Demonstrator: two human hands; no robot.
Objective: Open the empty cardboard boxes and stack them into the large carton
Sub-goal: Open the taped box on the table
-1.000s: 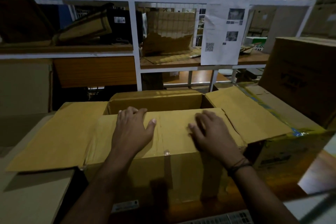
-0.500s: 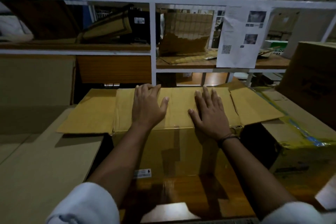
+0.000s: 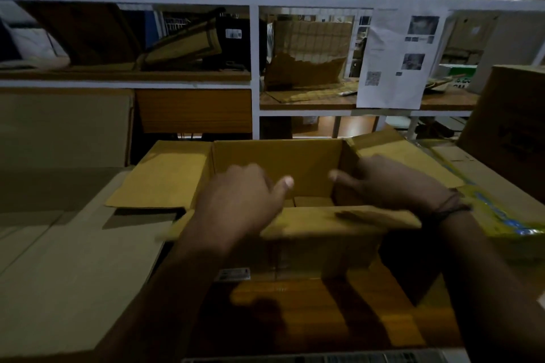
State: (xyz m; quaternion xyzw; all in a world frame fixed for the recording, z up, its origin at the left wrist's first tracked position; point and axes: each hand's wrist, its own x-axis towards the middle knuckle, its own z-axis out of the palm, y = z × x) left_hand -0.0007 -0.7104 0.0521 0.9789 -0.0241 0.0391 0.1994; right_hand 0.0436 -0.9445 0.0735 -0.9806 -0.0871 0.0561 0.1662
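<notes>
No legible text; only a QR code [image 3: 373,78] on the hanging paper sheet [image 3: 395,50]

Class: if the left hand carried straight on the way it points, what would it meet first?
Probably the far inner wall of the open box: the left hand points forward over the opening, nothing visible between. Motion blur leaves depth unclear.

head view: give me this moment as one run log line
cardboard box: top open | left hand: over near flap, blurred | right hand: by right flap, grip unclear | phase: opening
</notes>
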